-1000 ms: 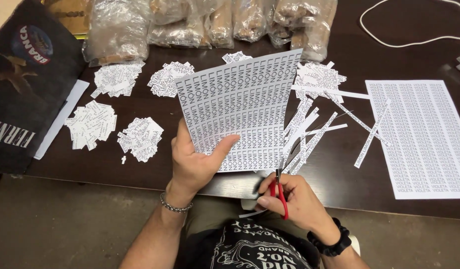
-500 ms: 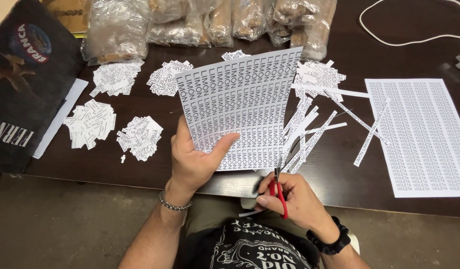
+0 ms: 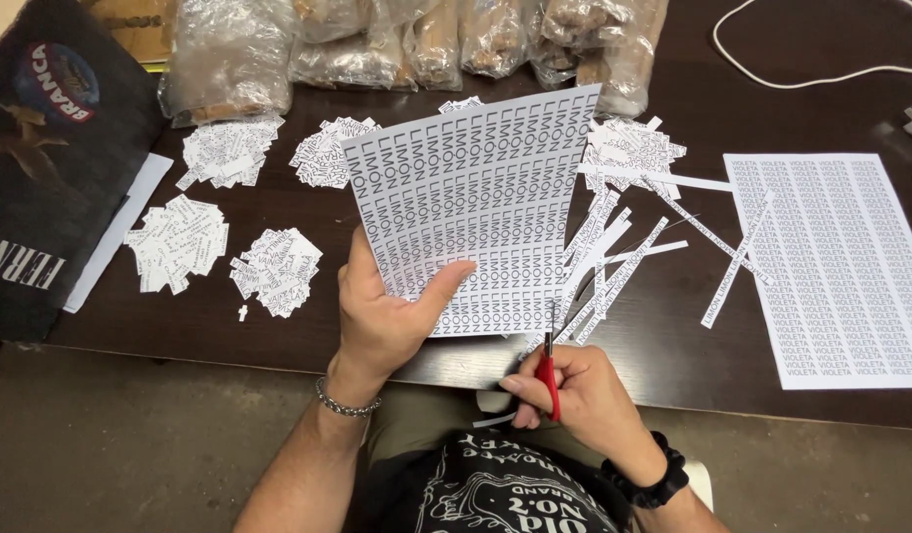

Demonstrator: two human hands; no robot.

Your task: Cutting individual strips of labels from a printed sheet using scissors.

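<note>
Head view, looking down over my own arms at a dark counter (image 3: 673,345). My left hand (image 3: 382,316) is closed on the lower left corner of a printed sheet (image 3: 476,197), thumb across the front, holding it up tilted above the counter's near edge. My right hand (image 3: 574,395) is wrapped around red-handled scissors (image 3: 548,370), blades pointing up at the sheet's lower right edge; I cannot tell whether the blades touch the paper. Cut paper strips (image 3: 624,247) lie fanned just right of the held sheet, some under its edge. A second printed sheet (image 3: 831,266) lies flat at far right, a few strips overlapping its left margin. Four small heaps of cut paper slips (image 3: 180,242) sit left of the held sheet, with another heap behind its upper right corner. Clear plastic bags (image 3: 377,39) line the back edge. A dark printed bag (image 3: 51,178) lies at far left, a white cable (image 3: 801,77) at top right.
</note>
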